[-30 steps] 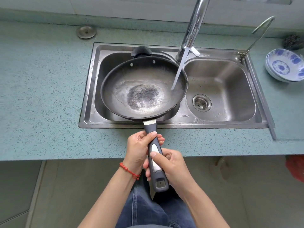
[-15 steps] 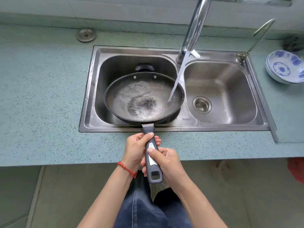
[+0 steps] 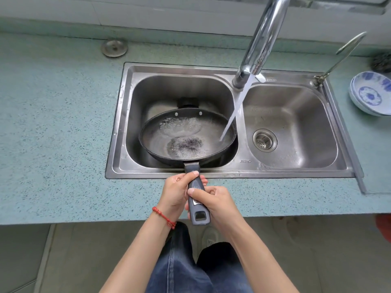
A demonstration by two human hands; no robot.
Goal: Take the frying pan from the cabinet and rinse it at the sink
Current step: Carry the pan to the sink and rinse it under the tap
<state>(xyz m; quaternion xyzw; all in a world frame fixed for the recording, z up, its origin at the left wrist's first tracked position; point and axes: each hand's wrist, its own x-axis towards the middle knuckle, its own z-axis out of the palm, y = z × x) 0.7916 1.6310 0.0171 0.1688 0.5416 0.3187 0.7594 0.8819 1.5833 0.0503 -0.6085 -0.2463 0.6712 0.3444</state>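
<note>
A black frying pan (image 3: 186, 138) sits low in the left basin of the steel double sink (image 3: 118, 123), with water pooled on its worn bottom. The tall chrome faucet (image 3: 262, 39) pours a stream onto the pan's right inner edge. The pan's grey handle reaches back over the counter's front edge. My left hand (image 3: 175, 193) grips the handle near the pan, thumb on top. Behind it, my right hand (image 3: 218, 201) grips the handle's rear part, thumb across it.
Speckled teal counter (image 3: 53, 134) surrounds the sink. The right basin has a drain strainer (image 3: 264, 140). Stacked blue-and-white bowls (image 3: 370, 94) stand at the far right beside a thin second spout (image 3: 342, 53). A round metal cap (image 3: 114, 48) lies at the back left.
The pan has dropped deeper into the left basin and come nearer the front edge. Water has spread toward the pan's far side. Both hands keep their hold on the handle.
</note>
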